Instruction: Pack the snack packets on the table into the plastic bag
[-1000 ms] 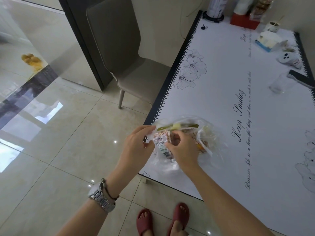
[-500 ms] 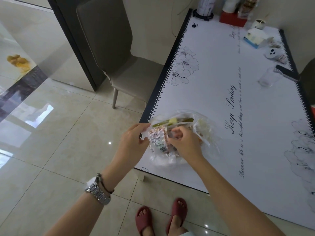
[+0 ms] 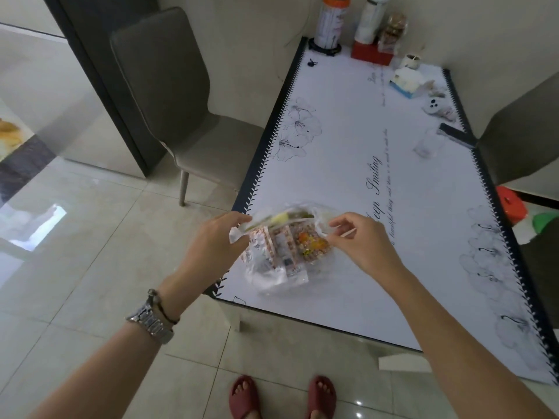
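Note:
A clear plastic bag lies near the front left corner of the white table. Several snack packets show through it, pink-patterned ones beside an orange one, with a yellow-green packet at the top. My left hand pinches the bag's left edge at the table's rim. My right hand pinches the bag's right edge, pulling it outward. The bag's mouth is stretched between the two hands.
A grey chair stands left of the table, another chair at the right. Bottles, a red box, a tissue box, a glass and a remote sit at the far end.
My right hand moved from over the packets to the bag's right side, spreading the bag apart from my left hand. The camera shifted, showing more of the table.

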Motion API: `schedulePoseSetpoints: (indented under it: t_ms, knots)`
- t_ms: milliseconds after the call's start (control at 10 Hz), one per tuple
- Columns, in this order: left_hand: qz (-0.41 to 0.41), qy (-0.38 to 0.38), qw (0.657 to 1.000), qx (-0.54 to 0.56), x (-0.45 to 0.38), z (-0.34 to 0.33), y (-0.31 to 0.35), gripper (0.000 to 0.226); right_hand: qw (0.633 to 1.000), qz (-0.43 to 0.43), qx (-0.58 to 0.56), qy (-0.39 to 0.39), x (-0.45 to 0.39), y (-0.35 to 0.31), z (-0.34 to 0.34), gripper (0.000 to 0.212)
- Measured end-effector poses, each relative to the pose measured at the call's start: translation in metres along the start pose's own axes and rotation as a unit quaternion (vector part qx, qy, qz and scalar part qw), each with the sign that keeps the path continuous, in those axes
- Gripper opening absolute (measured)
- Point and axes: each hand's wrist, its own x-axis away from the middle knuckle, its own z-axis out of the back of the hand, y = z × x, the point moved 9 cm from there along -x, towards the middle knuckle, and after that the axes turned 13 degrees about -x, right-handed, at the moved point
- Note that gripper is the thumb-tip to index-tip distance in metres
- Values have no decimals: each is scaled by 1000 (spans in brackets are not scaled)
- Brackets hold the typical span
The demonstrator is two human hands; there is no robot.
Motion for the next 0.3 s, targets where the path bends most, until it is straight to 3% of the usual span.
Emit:
schedulePoseSetpoints:
  t_ms: [300]
  knots:
    - [-5,-6,992,-122,2,16,49,23,1000,1,-9,-19,-3,3,45,16]
